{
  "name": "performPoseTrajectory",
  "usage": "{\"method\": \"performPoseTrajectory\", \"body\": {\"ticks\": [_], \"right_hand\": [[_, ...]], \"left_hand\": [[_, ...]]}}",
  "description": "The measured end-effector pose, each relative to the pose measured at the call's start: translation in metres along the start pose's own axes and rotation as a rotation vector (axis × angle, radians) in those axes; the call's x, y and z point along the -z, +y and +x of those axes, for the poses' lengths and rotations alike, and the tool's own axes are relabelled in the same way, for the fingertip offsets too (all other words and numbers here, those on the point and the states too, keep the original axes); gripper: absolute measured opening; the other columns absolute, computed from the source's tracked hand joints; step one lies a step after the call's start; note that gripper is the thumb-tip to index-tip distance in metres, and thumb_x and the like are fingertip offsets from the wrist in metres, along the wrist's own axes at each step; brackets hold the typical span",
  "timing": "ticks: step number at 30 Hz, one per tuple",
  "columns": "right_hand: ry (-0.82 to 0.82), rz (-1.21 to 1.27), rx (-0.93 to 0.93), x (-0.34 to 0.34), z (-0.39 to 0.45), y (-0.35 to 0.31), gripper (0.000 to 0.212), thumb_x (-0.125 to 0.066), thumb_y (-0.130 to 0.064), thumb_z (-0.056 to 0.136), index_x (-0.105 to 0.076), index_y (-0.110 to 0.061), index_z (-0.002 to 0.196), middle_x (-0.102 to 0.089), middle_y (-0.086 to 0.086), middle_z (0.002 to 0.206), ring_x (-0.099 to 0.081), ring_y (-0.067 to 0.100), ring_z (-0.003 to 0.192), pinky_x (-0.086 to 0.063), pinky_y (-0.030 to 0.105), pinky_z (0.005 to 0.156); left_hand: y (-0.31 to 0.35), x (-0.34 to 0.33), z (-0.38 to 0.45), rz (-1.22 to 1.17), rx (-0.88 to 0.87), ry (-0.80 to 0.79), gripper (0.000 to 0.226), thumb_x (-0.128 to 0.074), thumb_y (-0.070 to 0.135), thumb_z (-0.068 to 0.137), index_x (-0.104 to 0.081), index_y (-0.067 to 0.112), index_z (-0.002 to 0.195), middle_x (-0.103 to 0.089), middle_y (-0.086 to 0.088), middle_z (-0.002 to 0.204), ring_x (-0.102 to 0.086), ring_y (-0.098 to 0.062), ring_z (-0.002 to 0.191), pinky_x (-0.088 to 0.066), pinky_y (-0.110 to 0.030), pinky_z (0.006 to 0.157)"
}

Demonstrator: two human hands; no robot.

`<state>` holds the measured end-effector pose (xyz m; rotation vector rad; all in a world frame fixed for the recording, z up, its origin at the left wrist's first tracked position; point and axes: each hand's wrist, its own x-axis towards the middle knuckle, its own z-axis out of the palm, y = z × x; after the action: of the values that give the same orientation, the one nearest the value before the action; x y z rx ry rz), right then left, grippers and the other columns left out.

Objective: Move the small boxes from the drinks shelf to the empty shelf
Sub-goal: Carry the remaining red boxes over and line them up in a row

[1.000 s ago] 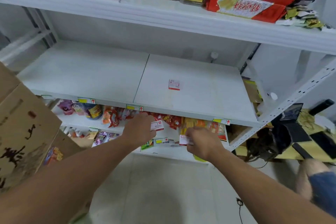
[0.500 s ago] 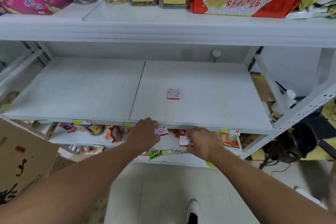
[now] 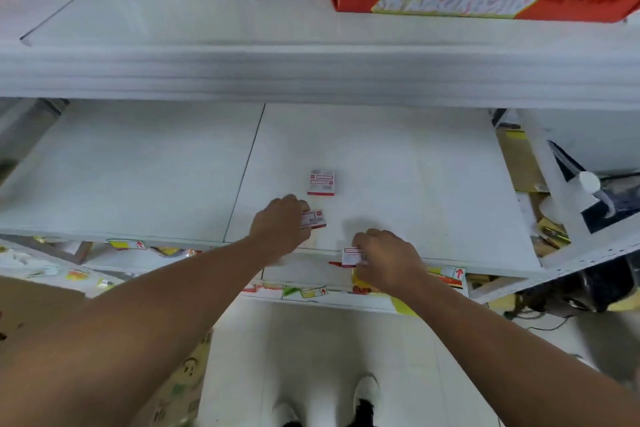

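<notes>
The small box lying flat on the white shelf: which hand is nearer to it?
Left. The left hand is just in front of the lying box; the right hand is farther, at the shelf's front edge.

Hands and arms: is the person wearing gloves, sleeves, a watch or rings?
No. The left hand and right hand are bare, with no gloves. Both forearms are bare as far as the picture shows, so no sleeves appear. No watch or bracelet shows on either wrist. No rings show, though the fingers are mostly curled out of sight.
</notes>
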<state>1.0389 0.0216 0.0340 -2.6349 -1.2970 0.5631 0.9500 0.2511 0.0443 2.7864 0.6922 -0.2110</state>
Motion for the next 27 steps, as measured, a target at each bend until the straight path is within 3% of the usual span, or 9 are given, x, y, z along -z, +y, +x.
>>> {"method": "performPoseTrajectory", "body": {"ticks": [3,8,16,20,23,27], "right_hand": [[0.0,-0.005,-0.017,-0.003,0.014,0.003,0.029,-0.065,-0.027,0.086,-0.063,-0.024,0.115,-0.061,-0.002,0.106,-0.059,0.025,0.105,-0.051,0.035,0.076],[0.024,0.026,-0.087,-0.016,0.038,-0.001,0.033,-0.068,-0.032,0.084,-0.063,-0.027,0.117,-0.061,-0.003,0.106,-0.058,0.025,0.105,-0.053,0.037,0.076],[0.026,0.044,-0.165,-0.023,0.053,-0.016,0.034,-0.069,-0.031,0.086,-0.063,-0.027,0.119,-0.061,-0.003,0.108,-0.058,0.023,0.108,-0.057,0.039,0.079],[0.016,0.04,-0.167,-0.015,0.067,-0.031,0.038,-0.068,-0.032,0.087,-0.062,-0.026,0.124,-0.062,-0.002,0.114,-0.058,0.024,0.111,-0.055,0.039,0.082],[-0.003,0.041,-0.167,-0.015,0.083,-0.042,0.048,-0.067,-0.034,0.088,-0.06,-0.027,0.135,-0.063,-0.002,0.123,-0.059,0.024,0.118,-0.055,0.039,0.088],[0.025,0.027,-0.159,-0.027,0.099,-0.052,0.06,-0.066,-0.035,0.089,-0.053,-0.028,0.148,-0.058,-0.003,0.138,-0.054,0.023,0.124,-0.056,0.042,0.09]], "left_hand": [[-0.001,-0.011,0.025,-0.021,-0.037,0.016,0.045,-0.074,0.036,0.095,-0.068,0.023,0.138,-0.066,0.003,0.122,-0.064,-0.02,0.102,-0.062,-0.042,0.087],[-0.011,-0.033,0.055,-0.088,-0.078,-0.001,0.048,-0.071,0.032,0.096,-0.063,0.025,0.143,-0.063,0.0,0.134,-0.065,-0.026,0.117,-0.062,-0.048,0.093],[-0.028,-0.043,0.044,-0.195,-0.125,0.121,0.047,-0.073,0.034,0.099,-0.063,0.031,0.146,-0.056,0.008,0.147,-0.061,-0.019,0.125,-0.061,-0.042,0.092],[-0.055,-0.039,0.023,-0.245,-0.079,0.143,0.03,-0.067,0.033,0.104,-0.068,0.031,0.133,-0.056,0.008,0.14,-0.062,-0.018,0.121,-0.061,-0.041,0.09],[-0.074,-0.045,0.013,-0.327,-0.036,0.12,0.029,-0.062,0.035,0.105,-0.067,0.03,0.133,-0.055,0.008,0.138,-0.064,-0.02,0.118,-0.061,-0.043,0.093],[-0.086,-0.063,0.002,-0.447,-0.016,0.09,0.029,-0.058,0.03,0.104,-0.066,0.034,0.131,-0.052,0.011,0.133,-0.069,-0.015,0.1,-0.061,-0.042,0.093]]}}
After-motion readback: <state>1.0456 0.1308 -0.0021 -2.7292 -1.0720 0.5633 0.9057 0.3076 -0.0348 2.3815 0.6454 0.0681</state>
